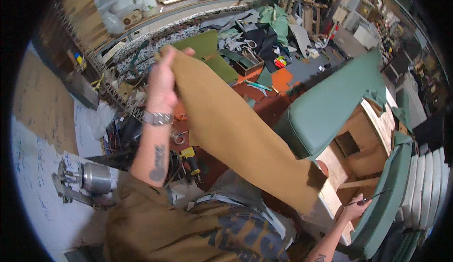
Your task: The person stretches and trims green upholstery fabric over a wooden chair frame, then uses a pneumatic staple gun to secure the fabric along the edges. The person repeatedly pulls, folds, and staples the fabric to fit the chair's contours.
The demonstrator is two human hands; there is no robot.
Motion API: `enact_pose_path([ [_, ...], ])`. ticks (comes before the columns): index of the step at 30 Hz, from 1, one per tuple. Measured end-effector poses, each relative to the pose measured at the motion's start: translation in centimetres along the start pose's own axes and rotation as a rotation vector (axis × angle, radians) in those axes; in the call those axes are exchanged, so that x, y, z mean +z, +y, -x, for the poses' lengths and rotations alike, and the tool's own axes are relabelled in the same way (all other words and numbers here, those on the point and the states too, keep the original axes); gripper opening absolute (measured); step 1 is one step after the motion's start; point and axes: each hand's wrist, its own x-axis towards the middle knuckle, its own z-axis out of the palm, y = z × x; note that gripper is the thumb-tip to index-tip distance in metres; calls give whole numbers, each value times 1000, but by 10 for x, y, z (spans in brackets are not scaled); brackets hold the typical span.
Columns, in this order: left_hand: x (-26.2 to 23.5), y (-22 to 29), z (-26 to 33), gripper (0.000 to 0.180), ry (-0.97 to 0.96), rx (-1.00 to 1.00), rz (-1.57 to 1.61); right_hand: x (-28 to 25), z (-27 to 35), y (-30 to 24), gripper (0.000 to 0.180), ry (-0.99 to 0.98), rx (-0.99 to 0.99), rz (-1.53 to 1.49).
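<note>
A long tan sheet (236, 125) stretches slantwise across the middle of the view; whether it is card or cloth I cannot tell. My left hand (164, 85) is closed on its upper left end and holds it up. At the lower right, my right hand (355, 209) grips a thin dark tool (375, 198) whose kind is unclear. That hand is above the wooden frame (377, 125) of a piece of furniture, beside its green padded side (389, 186). The sheet's lower right end hangs over the near part of this frame. A larger green padded panel (325, 113) adjoins the frame.
Scraps and a small box (247, 68) lie on the floor beyond the sheet. A yellow and black power tool (190, 160) is by my left forearm. A silver spray-gun cup (96, 177) stands at the left. The workbench (174, 9) runs along the back.
</note>
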Motion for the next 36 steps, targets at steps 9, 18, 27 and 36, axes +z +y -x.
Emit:
enact_pose_path([
  [9,-27,75,-114,37,199,247,-78,-2,14,-31,62,-52,34,123],
  [18,34,47,-90,49,137,481,-1138,3,23,-42,55,-2,-54,94],
  [27,163,100,-89,51,-307,565,-1089,-6,27,-62,54,40,17,99],
  [36,384,12,-142,50,-512,285,-290,-15,29,-71,57,-18,71,98],
])
